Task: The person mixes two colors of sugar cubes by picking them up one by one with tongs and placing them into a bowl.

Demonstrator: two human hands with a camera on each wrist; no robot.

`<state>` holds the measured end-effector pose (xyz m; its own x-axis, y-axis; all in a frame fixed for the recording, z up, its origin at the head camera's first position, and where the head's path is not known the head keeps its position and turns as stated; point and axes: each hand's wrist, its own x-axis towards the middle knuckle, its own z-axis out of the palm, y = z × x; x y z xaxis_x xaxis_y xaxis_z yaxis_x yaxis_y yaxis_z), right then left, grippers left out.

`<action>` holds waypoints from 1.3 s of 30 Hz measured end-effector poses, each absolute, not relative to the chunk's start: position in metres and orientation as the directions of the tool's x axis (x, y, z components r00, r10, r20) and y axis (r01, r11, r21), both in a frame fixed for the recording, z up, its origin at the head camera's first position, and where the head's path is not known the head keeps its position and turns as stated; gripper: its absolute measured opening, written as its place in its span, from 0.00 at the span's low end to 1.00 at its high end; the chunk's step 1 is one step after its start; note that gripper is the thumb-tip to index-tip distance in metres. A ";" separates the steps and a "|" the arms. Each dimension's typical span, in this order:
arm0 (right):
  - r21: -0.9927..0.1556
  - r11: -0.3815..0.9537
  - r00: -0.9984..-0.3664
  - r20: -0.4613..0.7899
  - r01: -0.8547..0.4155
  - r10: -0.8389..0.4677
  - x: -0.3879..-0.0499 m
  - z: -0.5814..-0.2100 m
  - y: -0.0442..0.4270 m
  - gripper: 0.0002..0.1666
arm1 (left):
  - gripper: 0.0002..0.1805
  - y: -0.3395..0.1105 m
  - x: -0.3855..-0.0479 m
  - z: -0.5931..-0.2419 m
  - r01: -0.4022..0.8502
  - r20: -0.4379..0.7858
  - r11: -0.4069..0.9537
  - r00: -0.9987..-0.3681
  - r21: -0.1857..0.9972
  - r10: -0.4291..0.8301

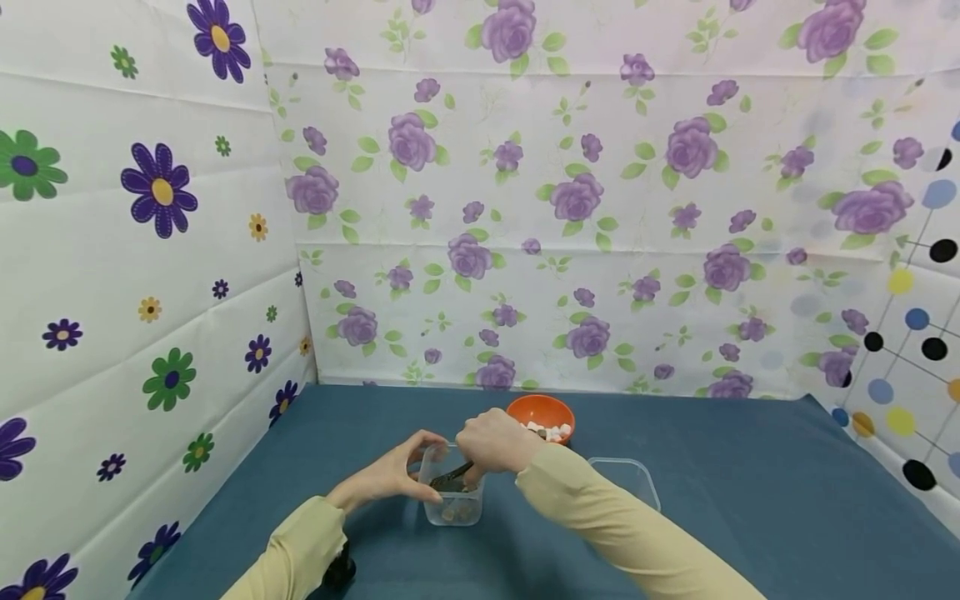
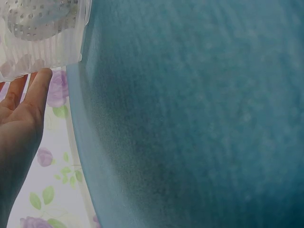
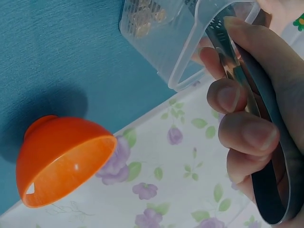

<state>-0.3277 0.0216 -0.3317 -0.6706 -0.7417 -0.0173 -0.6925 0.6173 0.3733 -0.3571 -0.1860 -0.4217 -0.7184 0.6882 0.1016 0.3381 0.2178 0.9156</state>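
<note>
Nearest the wearer, two pale yellow sleeves (image 1: 626,529) extend over a blue cloth (image 1: 735,483). The left hand (image 1: 393,473) grips a clear box (image 1: 471,505) at its side, thumb toward the near edge, other fingers toward the far one. Small brownish pieces (image 1: 448,514) lie at its bottom. The right hand (image 1: 498,442) clasps dark tongs (image 1: 452,476), their tips inside the box. Rightward, partly behind the right sleeve, sits a second box (image 1: 624,471). Farther off, an orange bowl (image 1: 540,407) holds white pieces (image 1: 555,433); beyond it hangs a flowered sheet (image 1: 525,208).

Orange bowl (image 3: 61,135) (plain); tongs (image 3: 263,187) apparently dark grey.
</note>
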 end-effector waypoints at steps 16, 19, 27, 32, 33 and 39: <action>0.165 0.620 -0.619 0.068 -0.767 -0.783 -0.335 -0.315 0.063 0.23 | 0.34 -0.185 -0.355 -0.420 0.370 0.112 0.239 -0.716 0.898 0.689; 0.138 0.616 -0.612 0.079 -0.775 -0.787 -0.335 -0.312 0.069 0.25 | 0.35 -0.185 -0.355 -0.420 0.344 0.092 0.253 -0.736 0.904 0.671; 0.117 0.613 -0.600 0.125 -0.782 -0.790 -0.335 -0.305 0.080 0.20 | 0.33 -0.185 -0.355 -0.422 0.314 0.069 0.278 -0.765 0.908 0.640; 0.084 0.616 -0.606 0.124 -0.783 -0.786 -0.336 -0.302 0.084 0.15 | 0.33 -0.186 -0.356 -0.421 0.316 0.072 0.272 -0.762 0.909 0.644; 0.077 0.616 -0.605 0.124 -0.784 -0.786 -0.336 -0.301 0.085 0.14 | 0.33 -0.186 -0.356 -0.421 0.315 0.073 0.269 -0.761 0.910 0.645; 0.020 0.621 -0.613 0.129 -0.784 -0.779 -0.333 -0.292 0.093 0.16 | 0.34 -0.184 -0.356 -0.420 0.321 0.070 0.280 -0.761 0.905 0.646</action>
<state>-0.3330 0.0930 -0.2920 -0.6134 -0.7791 0.1292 -0.7839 0.6206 0.0204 -0.3556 -0.1842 -0.4195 -0.7605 0.6455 0.0699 0.3211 0.2804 0.9046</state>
